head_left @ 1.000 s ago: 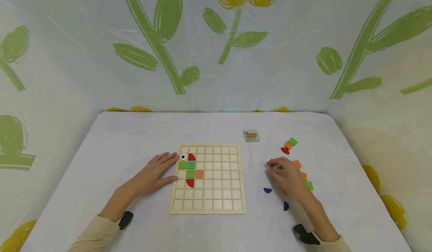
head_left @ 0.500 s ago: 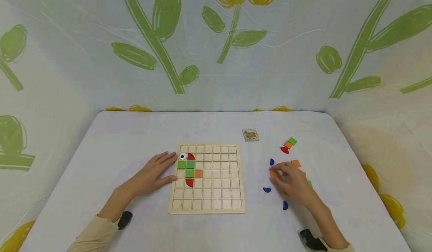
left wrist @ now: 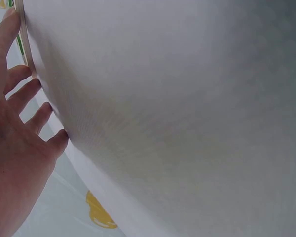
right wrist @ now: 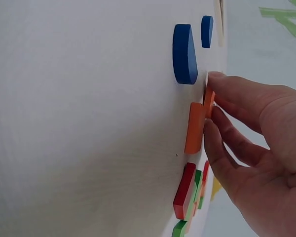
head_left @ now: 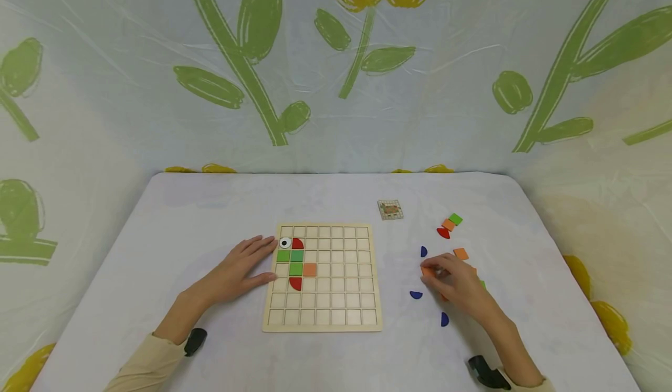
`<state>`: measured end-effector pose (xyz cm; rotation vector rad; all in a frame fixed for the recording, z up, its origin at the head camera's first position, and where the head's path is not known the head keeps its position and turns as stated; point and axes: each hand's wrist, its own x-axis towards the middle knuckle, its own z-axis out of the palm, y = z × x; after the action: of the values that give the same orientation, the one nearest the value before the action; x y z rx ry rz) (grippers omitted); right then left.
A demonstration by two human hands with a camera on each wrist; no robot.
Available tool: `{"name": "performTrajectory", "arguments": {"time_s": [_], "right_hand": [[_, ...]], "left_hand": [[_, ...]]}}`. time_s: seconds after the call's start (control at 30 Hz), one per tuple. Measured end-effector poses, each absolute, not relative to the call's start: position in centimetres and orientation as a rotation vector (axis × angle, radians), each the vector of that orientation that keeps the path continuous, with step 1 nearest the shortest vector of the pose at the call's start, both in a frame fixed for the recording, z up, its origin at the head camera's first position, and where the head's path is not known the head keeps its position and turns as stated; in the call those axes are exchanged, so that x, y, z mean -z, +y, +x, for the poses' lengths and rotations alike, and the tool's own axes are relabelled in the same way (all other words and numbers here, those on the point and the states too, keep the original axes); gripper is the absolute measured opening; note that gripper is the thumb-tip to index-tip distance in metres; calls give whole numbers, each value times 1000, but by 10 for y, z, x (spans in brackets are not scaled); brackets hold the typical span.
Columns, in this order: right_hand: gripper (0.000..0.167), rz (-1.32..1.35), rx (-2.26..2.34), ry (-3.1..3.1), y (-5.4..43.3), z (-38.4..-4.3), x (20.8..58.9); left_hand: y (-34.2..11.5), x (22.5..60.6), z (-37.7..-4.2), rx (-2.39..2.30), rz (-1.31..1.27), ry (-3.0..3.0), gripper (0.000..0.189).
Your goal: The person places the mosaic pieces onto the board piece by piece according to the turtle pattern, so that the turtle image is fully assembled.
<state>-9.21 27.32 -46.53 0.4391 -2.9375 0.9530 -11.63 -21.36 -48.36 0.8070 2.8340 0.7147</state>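
Observation:
My left hand (head_left: 238, 269) lies with spread fingers along the left edge of the wooden grid board (head_left: 336, 320), fingertips and thumb at its rim. The board bears a round eye tile (head_left: 285, 242), two red quarter-round tiles, several green squares and an orange square (head_left: 310, 270). Right of the board, my right hand (head_left: 458, 278) pinches an orange square tile (right wrist: 210, 98) between thumb and fingers, low over the table. A second orange tile (right wrist: 194, 128) lies right beside the fingertips. Three blue half-round tiles, one of them nearest the thumb (right wrist: 185, 54), lie around this hand.
A small picture card (head_left: 390, 210) lies behind the board's right corner. Green, orange and red tiles (head_left: 448, 225) form a short row at the back right. More orange squares (head_left: 461, 254), a green tile (right wrist: 179, 229) and a red tile (right wrist: 184, 190) lie by the right hand.
My right hand has shifted slightly toward me and its fingertips have come onto an orange tile. The blue half-round tile formerly at its fingertips now shows uncovered. The left hand stays put.

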Motion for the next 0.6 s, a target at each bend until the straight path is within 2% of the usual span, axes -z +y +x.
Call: {"name": "performTrajectory", "arguments": {"time_s": [0.27, 0.6], "right_hand": [[27, 383, -966, -2963, 273, -94, 463], [16, 376, -1105, -2926, 273, -101, 463]], "left_hand": [[-213, 482, -116, -729, 789, 2821, 75], [-213, 481, -116, -731, 797, 2818, 75]]}}
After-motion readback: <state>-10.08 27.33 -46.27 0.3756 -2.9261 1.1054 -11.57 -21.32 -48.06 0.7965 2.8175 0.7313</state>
